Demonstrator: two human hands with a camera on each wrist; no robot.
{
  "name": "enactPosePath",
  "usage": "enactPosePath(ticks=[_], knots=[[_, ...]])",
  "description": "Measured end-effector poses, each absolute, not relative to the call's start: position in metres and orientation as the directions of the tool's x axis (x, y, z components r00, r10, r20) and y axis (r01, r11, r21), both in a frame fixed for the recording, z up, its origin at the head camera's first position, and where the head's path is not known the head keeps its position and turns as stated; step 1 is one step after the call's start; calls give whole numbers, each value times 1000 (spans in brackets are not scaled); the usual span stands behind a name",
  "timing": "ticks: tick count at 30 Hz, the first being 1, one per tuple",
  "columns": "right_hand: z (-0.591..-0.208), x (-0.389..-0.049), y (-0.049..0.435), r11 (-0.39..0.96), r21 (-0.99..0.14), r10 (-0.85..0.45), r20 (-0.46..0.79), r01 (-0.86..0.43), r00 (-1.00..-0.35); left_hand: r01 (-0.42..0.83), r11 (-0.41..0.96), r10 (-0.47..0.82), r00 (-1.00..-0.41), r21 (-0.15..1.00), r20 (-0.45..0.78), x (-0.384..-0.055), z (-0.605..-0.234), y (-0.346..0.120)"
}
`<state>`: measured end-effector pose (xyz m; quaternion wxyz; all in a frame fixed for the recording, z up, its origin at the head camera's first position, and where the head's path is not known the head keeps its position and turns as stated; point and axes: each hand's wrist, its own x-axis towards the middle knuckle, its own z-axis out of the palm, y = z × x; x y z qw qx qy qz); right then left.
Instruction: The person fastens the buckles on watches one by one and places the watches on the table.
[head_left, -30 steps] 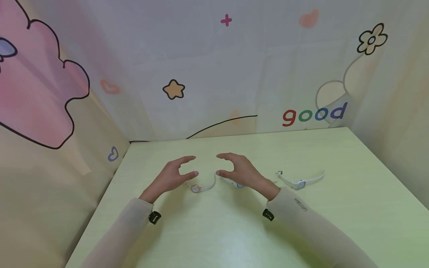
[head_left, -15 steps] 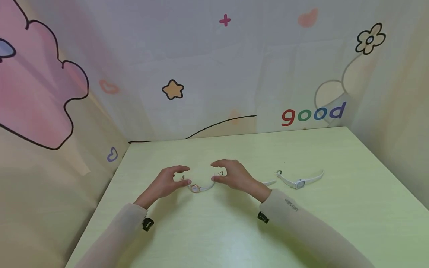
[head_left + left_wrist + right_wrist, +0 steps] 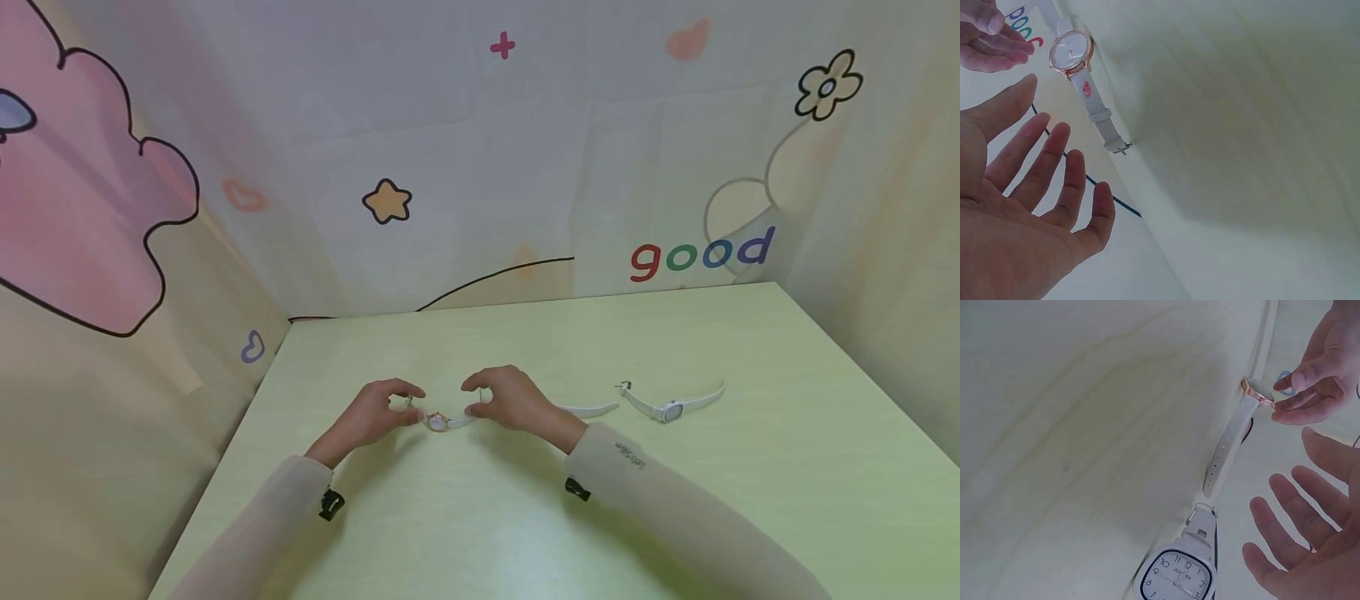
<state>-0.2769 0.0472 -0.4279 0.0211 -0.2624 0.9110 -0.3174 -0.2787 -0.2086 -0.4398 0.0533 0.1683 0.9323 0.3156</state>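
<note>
"Rose-gold watch (image 3: 437,423): where is it?"

"Lying on the tabletop (image 3: 480,517), between the left hand (image 3: 378,411) and the right hand (image 3: 508,398)."

"And their fingers (image 3: 1072,187)?"

"Released, curved loosely about its two ends."

"Beyond?"

"A square-faced watch (image 3: 1177,578), partly behind the right hand; another white watch (image 3: 672,411) farther right; then the patterned backdrop (image 3: 480,167)."

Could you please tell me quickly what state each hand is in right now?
Left hand: open, holding nothing, near the buckle end of the rose-gold-rimmed watch.
Right hand: open, holding nothing, near the same watch's free strap end.
</note>
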Motion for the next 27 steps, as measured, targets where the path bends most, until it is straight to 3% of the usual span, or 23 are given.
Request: enactPosePath(ticks=[27], knots=[[-445,-304,35,679,-621,-511,-17,-392,-859,200,713,361,-926,673,-108,-292,-452,-212]])
